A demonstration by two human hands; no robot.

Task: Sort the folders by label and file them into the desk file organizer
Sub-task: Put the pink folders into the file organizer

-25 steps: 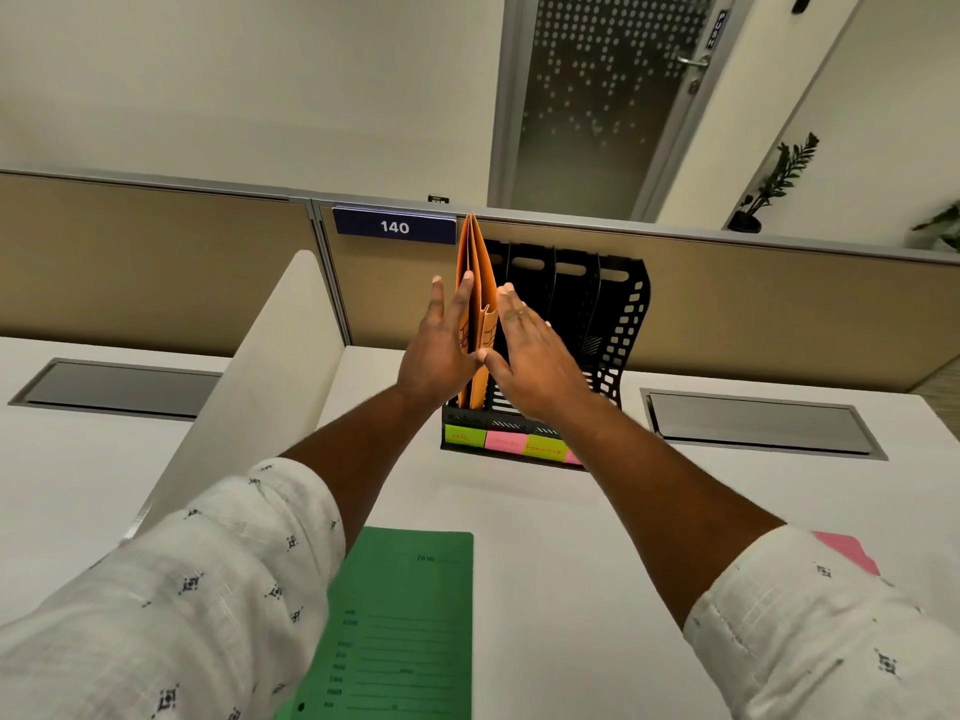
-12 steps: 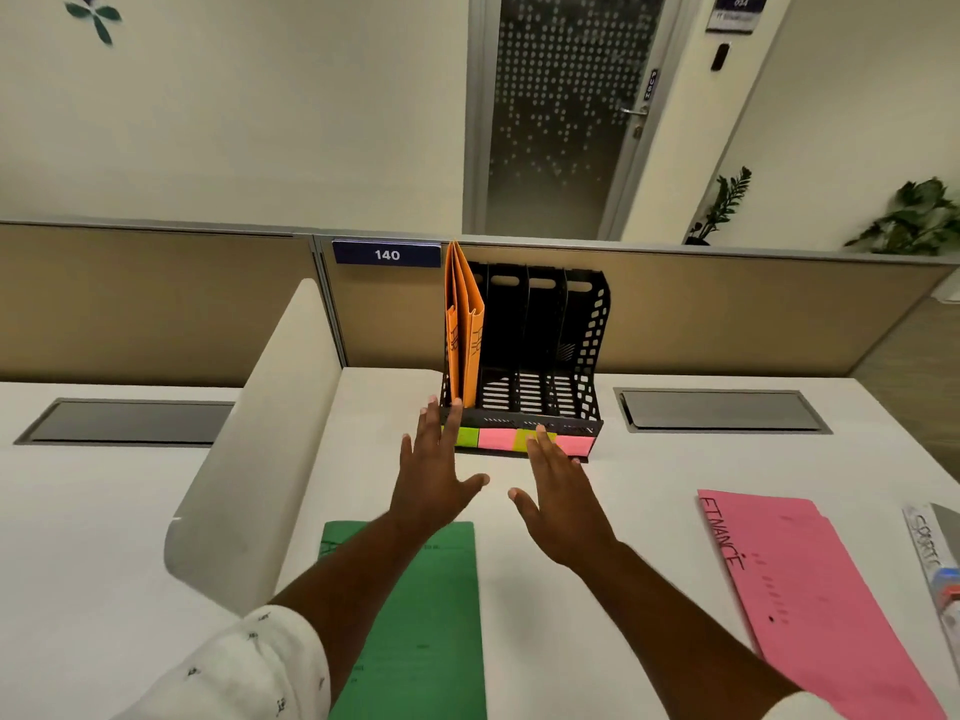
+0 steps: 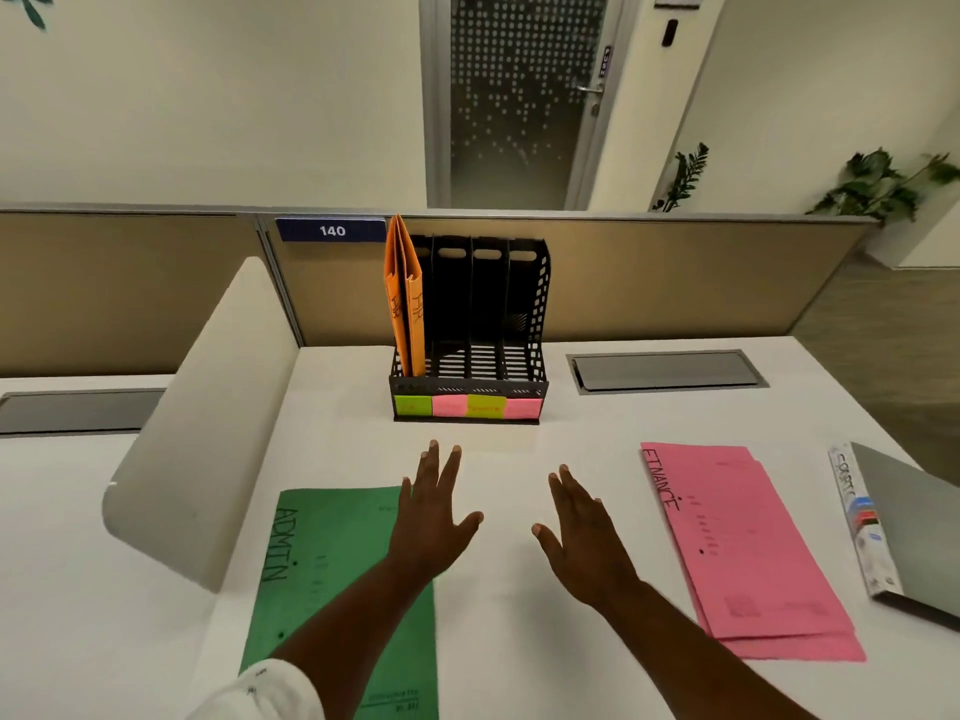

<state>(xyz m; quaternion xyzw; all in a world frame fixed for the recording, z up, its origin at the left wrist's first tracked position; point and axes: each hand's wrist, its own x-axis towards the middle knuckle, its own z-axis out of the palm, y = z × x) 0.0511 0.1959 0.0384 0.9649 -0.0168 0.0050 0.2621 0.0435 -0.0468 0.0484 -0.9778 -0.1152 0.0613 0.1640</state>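
A black desk file organizer (image 3: 530, 324) stands at the back of the white desk, with green and pink sticky labels along its front. Two orange folders (image 3: 404, 298) stand upright in its leftmost slot; the other slots look empty. A green folder marked ADMIN (image 3: 322, 579) lies flat at the near left. Pink folders marked FINANCE (image 3: 748, 553) lie stacked at the right. My left hand (image 3: 434, 517) hovers open over the green folder's right edge. My right hand (image 3: 582, 532) is open over bare desk, holding nothing.
A white curved divider (image 3: 197, 433) rises at the left. A grey folder or binder (image 3: 904, 532) with a labelled spine lies at the far right edge. Grey cable hatches (image 3: 667, 370) sit in the desk on either side of the organizer. A tan partition runs behind.
Both hands let go of the orange folders in the leftmost slot and drew back toward me, low over the desk. The view tilted down, showing the green and pink folders.
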